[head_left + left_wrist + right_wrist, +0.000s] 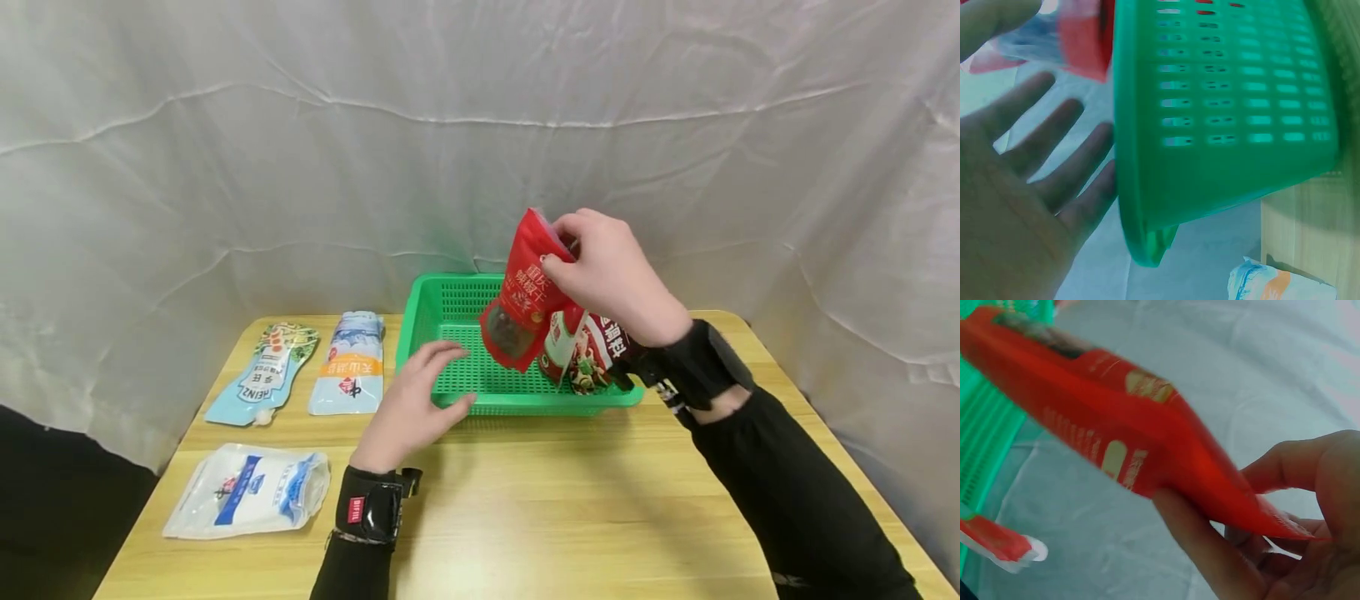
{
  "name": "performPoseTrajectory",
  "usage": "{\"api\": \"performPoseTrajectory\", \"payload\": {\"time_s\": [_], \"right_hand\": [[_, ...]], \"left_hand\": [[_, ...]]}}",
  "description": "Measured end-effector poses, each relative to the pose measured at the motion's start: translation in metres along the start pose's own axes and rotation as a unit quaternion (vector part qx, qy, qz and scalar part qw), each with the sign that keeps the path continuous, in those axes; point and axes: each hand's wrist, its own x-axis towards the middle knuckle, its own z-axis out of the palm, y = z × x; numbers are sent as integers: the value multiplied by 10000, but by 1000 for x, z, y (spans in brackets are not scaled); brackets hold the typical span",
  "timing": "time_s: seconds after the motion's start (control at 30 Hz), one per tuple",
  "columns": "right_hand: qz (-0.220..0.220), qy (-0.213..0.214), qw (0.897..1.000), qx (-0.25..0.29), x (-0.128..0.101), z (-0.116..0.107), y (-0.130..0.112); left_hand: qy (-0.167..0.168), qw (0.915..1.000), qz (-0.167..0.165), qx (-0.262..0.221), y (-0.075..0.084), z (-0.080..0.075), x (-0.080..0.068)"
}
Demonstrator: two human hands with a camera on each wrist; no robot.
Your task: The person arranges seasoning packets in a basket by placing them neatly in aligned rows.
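Note:
My right hand (pixel 611 258) pinches the top of a red pouch (pixel 525 292) with a dark clear window, holding it tilted over the green plastic basket (pixel 427 312). In the right wrist view, thumb and fingers grip the narrow end of the red pouch (pixel 1116 419). Inside the basket's right part stand a red-and-white spouted pouch (pixel 558 343) and a dark red seasoning packet (pixel 596 354). My left hand (pixel 412 404) is by the basket's front left corner, its fingers spread and nothing in its grasp. The left wrist view shows those fingers right at the green rim (pixel 1129 137).
On the table's left side lie a Heinz pouch (pixel 262 375) with a spout, a blue-and-white pouch with an orange band (pixel 348 367), and a white-and-blue bag (pixel 251 492) nearer the front. Grey cloth (pixel 450 167) hangs behind the wooden table (pixel 570 508).

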Motion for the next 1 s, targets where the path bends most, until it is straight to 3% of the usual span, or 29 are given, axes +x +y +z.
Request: {"api": "performPoseTrajectory", "payload": {"time_s": [0.13,0.23,0.57,1.0], "right_hand": [[72,-149,9987,-479,15,19,6],[144,-292,9972,-671,19,33,9],[444,-347,9913,-1193,30,69,15],[714,-427,9844,-1549,36,86,35]], "left_hand": [[-379,9982,19,457,2,5,-2],[-513,9974,2,509,4,7,-3],[-516,9973,73,514,4,9,-3],[-500,9976,32,480,6,11,-2]]}}
